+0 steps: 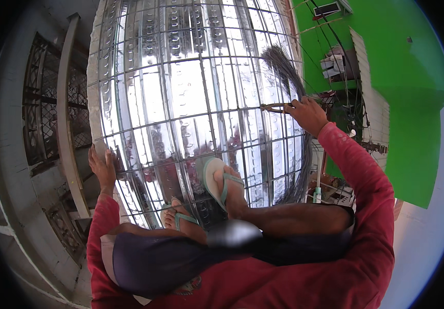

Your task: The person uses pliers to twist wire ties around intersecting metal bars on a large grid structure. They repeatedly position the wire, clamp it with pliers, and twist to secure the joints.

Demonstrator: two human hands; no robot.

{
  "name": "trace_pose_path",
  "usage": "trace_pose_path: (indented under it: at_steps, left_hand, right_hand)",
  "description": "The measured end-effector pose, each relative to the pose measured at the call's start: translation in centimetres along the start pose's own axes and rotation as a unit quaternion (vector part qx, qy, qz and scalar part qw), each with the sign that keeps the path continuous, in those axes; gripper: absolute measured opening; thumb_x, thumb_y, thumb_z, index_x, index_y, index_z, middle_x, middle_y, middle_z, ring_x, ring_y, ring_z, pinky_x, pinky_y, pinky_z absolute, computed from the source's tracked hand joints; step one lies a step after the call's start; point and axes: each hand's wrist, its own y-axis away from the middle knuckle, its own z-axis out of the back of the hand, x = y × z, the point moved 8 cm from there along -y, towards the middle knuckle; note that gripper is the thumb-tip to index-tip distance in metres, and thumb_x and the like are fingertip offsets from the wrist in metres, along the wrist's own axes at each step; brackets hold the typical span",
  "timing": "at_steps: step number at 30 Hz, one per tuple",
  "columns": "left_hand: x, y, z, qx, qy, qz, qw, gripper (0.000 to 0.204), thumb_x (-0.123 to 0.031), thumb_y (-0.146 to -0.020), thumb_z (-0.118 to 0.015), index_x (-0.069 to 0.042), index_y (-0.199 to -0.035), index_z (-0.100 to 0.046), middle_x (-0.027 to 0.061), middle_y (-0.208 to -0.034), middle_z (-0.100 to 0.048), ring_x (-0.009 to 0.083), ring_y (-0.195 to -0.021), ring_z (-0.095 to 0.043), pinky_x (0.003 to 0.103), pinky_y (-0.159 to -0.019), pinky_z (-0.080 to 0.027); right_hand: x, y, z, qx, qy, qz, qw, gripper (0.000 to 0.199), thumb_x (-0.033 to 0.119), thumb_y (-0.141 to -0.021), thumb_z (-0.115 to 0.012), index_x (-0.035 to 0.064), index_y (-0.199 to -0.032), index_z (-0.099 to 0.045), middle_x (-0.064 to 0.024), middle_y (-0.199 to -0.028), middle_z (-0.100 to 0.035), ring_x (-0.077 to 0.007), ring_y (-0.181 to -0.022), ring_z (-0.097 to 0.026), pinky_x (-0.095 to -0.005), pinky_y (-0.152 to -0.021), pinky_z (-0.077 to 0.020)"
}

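My right hand (308, 114) is closed around the handles of a pair of pincers (278, 107). Their jaws are at a bar of the steel mesh (207, 90), near a crossing. This mesh of thin bars lies over shiny ribbed metal decking (145, 95). Fingers apart, my left hand (102, 164) rests at the decking's left edge and holds nothing. A long bundle of thin tie wire (283, 67) lies along the right side of the mesh, passing under or beside my right hand; I cannot tell which.
My feet, in sandals (215, 180), stand on the mesh and decking. Left of the edge is a lower space with a grated window (42, 100) and a long beam (65, 113). Cables (335, 36) and a bright green wall (392, 56) are on the right.
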Motion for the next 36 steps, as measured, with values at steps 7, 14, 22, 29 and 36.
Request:
trace_pose_path:
  at_steps: [7, 14, 22, 29, 36]
  left_hand:
    - [-27.6, -2.0, -1.4, 0.213, 0.152, -0.341, 0.903, 0.017, -0.013, -0.101, -0.055, -0.003, -0.113, -0.061, 0.016, -0.109, -0.061, 0.0329, -0.107, -0.059, 0.042, -0.093, -0.047]
    - [-47.3, 2.9, -16.0, 0.452, 0.199, -0.289, 0.82, 0.033, -0.024, -0.104, -0.042, 0.002, -0.114, -0.062, 0.0206, -0.094, -0.071, 0.0352, -0.089, -0.069, 0.044, -0.085, -0.052]
    - [-52.8, 5.2, -29.0, 0.47, 0.062, -0.249, 0.845, 0.049, -0.032, -0.105, -0.038, 0.014, -0.115, -0.052, 0.0346, -0.109, -0.066, 0.0488, -0.108, -0.064, 0.052, -0.099, -0.047]
    - [-52.2, 5.4, -34.6, 0.455, 0.019, -0.345, 0.821, 0.046, -0.031, -0.104, -0.038, 0.013, -0.116, -0.049, 0.0336, -0.107, -0.067, 0.0481, -0.108, -0.063, 0.054, -0.097, -0.048]
    - [-53.3, 7.5, -33.1, 0.486, 0.107, -0.273, 0.824, 0.047, -0.037, -0.106, -0.038, 0.006, -0.125, -0.044, 0.0365, -0.113, -0.062, 0.0493, -0.113, -0.058, 0.057, -0.098, -0.044]
  right_hand:
    - [0.0, 0.9, 0.0, -0.027, -0.031, -0.093, 0.995, 0.019, 0.012, -0.088, -0.059, 0.0164, -0.101, -0.071, -0.0035, -0.094, -0.069, -0.0254, -0.092, -0.064, -0.0397, -0.082, -0.0483]
    - [-0.1, 2.0, -0.6, -0.015, -0.081, -0.149, 0.985, 0.022, 0.013, -0.09, -0.059, 0.0164, -0.107, -0.073, -0.0046, -0.099, -0.068, -0.0257, -0.098, -0.062, -0.0399, -0.087, -0.0484]
    - [-0.1, 2.6, -1.1, 0.019, -0.138, -0.188, 0.972, 0.023, 0.01, -0.089, -0.061, 0.0161, -0.108, -0.072, -0.0036, -0.1, -0.064, -0.0229, -0.099, -0.057, -0.0372, -0.088, -0.0455]
    - [-1.1, 0.7, -0.3, 0.049, -0.109, -0.155, 0.981, 0.024, 0.011, -0.09, -0.06, 0.0151, -0.111, -0.072, -0.0047, -0.102, -0.065, -0.0234, -0.098, -0.058, -0.0378, -0.088, -0.0462]
    - [-0.9, 2.5, -1.0, 0.091, -0.165, -0.161, 0.969, 0.021, 0.01, -0.092, -0.057, 0.0065, -0.109, -0.067, -0.0086, -0.083, -0.064, -0.0262, -0.073, -0.066, -0.0404, -0.068, -0.0538]
